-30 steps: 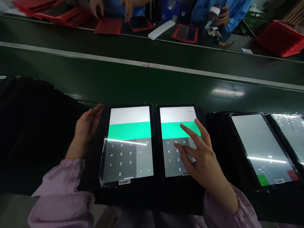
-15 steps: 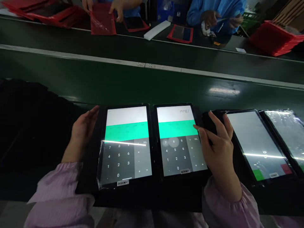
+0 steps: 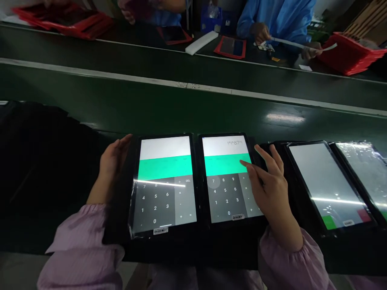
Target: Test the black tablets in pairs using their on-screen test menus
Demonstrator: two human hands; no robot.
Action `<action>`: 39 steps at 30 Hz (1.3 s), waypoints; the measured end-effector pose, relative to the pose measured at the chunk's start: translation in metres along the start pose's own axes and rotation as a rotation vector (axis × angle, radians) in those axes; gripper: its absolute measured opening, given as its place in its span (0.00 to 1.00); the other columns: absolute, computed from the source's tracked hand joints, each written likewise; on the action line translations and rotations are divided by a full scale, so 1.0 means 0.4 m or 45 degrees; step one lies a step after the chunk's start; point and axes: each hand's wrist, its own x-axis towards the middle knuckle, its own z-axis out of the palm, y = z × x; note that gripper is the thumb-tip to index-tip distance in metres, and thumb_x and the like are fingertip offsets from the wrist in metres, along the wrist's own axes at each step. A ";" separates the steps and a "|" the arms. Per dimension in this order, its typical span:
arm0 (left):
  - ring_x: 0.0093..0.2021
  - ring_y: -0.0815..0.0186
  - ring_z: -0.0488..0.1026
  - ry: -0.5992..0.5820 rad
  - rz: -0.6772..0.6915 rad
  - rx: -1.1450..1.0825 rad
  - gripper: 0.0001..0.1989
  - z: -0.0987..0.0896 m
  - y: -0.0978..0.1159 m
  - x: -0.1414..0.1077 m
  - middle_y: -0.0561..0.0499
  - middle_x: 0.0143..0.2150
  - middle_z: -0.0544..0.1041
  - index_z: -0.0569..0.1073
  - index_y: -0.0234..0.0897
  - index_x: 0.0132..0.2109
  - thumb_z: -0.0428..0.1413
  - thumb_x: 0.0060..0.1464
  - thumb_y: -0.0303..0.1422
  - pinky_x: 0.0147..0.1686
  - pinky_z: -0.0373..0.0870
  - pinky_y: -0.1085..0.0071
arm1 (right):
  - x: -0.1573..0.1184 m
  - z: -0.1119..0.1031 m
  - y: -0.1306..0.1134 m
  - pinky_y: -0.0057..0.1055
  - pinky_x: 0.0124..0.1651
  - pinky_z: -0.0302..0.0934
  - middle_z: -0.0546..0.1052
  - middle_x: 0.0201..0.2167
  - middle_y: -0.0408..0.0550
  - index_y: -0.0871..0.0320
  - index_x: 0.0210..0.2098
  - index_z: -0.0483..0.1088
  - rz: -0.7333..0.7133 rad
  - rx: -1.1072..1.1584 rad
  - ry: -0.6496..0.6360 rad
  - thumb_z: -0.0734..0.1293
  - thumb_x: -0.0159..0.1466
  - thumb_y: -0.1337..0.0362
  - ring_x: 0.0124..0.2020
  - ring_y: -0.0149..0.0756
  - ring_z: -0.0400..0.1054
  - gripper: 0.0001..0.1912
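Note:
Two tablets lie side by side before me, both showing a calculator with a green band above grey keys. At the outer edge of the left tablet is my left hand, fingers stretched out and partly in shadow; I cannot tell whether it touches. My right hand reaches over the right side of the second tablet. Its index fingertip is at the green band, the other fingers spread, holding nothing. Symbols and the digits 8 and 7 stand on that tablet's white display line. A pale circle surrounds its 7 key.
Two more lit tablets lie to the right. A dark cloth-like heap is at left. Beyond the green conveyor, co-workers handle items near red sleeves, a white foam strip and a blue bin.
My right hand has shifted left over the second tablet, whose display line has grown longer. Across the belt, a co-worker now stretches a white strip; another has lifted a red sleeve away.

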 end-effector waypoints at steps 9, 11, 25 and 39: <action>0.74 0.51 0.70 0.133 0.013 -0.024 0.12 0.047 0.028 -0.017 0.45 0.46 0.89 0.78 0.38 0.36 0.50 0.63 0.26 0.74 0.67 0.54 | 0.020 -0.039 -0.128 0.58 0.58 0.80 0.80 0.64 0.52 0.52 0.47 0.85 -0.071 0.033 0.013 0.62 0.80 0.58 0.75 0.63 0.65 0.18; 0.74 0.49 0.70 0.104 0.023 -0.009 0.12 0.044 0.025 -0.016 0.45 0.47 0.89 0.78 0.39 0.36 0.51 0.63 0.28 0.74 0.67 0.52 | 0.009 -0.018 -0.189 0.58 0.61 0.79 0.79 0.65 0.54 0.54 0.49 0.84 -0.130 0.089 -0.053 0.61 0.80 0.60 0.77 0.62 0.62 0.19; 0.82 0.45 0.55 -0.502 0.159 0.294 0.34 -0.109 -0.005 -0.028 0.48 0.77 0.71 0.76 0.44 0.69 0.65 0.57 0.40 0.79 0.58 0.50 | 0.050 0.110 -0.330 0.71 0.72 0.67 0.70 0.75 0.56 0.57 0.57 0.84 -0.165 0.043 -0.334 0.57 0.80 0.63 0.82 0.70 0.47 0.22; 0.85 0.38 0.32 -0.932 0.409 0.695 0.59 -0.156 -0.002 -0.024 0.45 0.88 0.41 0.41 0.53 0.84 0.66 0.58 0.55 0.79 0.44 0.36 | 0.045 0.109 -0.330 0.74 0.72 0.65 0.73 0.73 0.55 0.57 0.55 0.83 -0.172 0.076 -0.252 0.58 0.80 0.65 0.82 0.66 0.48 0.21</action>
